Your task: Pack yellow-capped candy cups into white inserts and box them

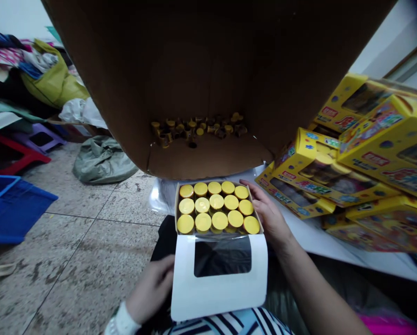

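An open carton point(219, 288) rests at my lap, its white lid with a clear window folded down towards me. Inside stand rows of small tubs with round yellow lids point(216, 202). My right hand point(269, 216) grips the carton's right side, the fingers around its far right corner. Close to the left edge of the lid is my left hand point(152, 286), slightly blurred, its thumb and fingers apart and nothing seen in them. Whether it touches the lid I cannot tell.
A big cardboard box point(208, 160) opens towards me, with loose small tubs point(192, 126) at its far end. Yellow printed cartons point(320, 167) are stacked at right. On the left are a blue crate point(16, 209), a green sack point(102, 160) and a red stool point(18, 156).
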Motion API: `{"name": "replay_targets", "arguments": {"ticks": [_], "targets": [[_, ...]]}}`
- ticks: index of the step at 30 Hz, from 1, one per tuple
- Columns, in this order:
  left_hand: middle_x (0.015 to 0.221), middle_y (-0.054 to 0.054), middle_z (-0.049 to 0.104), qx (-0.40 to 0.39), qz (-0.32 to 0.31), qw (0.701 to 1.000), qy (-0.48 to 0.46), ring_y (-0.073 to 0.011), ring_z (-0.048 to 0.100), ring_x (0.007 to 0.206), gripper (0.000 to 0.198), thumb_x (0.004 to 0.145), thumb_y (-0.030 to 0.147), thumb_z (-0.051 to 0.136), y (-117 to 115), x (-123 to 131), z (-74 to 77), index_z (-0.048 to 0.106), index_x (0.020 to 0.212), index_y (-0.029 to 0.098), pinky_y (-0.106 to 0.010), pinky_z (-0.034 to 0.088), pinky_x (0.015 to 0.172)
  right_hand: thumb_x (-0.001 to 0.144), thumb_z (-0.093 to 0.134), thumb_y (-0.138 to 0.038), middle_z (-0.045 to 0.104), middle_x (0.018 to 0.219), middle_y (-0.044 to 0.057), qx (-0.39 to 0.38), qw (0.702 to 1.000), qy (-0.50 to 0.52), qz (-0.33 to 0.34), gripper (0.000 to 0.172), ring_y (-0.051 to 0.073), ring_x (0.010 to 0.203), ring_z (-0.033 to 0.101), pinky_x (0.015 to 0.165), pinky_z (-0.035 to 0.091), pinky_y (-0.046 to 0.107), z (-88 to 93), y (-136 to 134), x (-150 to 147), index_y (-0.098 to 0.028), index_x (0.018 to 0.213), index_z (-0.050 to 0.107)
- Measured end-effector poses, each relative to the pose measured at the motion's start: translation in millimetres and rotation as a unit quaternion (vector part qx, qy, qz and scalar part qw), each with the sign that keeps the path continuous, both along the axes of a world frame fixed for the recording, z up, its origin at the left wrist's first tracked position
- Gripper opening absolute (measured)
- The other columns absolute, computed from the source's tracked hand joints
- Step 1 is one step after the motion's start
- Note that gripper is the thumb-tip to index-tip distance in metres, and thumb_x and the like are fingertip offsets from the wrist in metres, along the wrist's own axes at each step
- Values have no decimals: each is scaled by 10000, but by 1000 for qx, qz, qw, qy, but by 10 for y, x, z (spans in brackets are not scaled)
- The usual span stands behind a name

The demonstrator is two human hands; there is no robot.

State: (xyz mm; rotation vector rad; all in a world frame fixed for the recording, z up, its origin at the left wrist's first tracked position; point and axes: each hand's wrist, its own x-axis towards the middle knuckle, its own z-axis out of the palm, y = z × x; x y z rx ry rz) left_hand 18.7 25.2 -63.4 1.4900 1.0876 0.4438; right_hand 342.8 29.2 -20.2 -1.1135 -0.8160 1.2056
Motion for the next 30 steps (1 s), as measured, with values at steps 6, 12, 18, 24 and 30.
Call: {"name": "replay_targets", "arguments": {"ticks": [6,12,18,24,30], "targets": [[1081,-74,753,83,301,934,-172,-227,675,1041,319,897,410,661,373,-39,552,695,1147,216,-333,512,921,850,691,-475,553,1486,59,-9,998,9,-67,503,300,1363,523,1145,427,477,-9,-96,-67,-295,1311,597],[1389,-116,637,-31,267,902,-337,-286,538,1339,409,923,435,605,621,691,736,669,1241,186,-431,433,1111,903,613,-557,657,1364,70,-26,999,14,-37,456,295,1304,583,1091,490,484,30,-76,-112,-274,1259,643],[1440,-110,594,-89,220,918,-318,-321,556,1325,554,901,363,662,601,847,729,512,1420,244,-490,544,1022,865,681,-517,665,1342,92,-47,998,-34,-4,533,298,1243,627,1037,534,500,188,2,-116,-270,1322,565],[1521,-121,491,42,69,982,-169,-328,523,1344,656,889,384,686,653,626,701,436,1484,267,-467,514,1060,887,696,-428,596,1369,95,20,971,-234,-33,421,242,1250,582,1085,477,414,287,68,-90,-263,1245,547],[1396,-149,584,93,73,980,-160,-313,582,1257,537,916,404,647,753,615,655,494,1390,205,-467,511,1031,894,682,-453,605,1267,92,53,953,-286,-80,378,233,1149,604,1022,503,396,253,5,-71,-261,1196,561]]}}
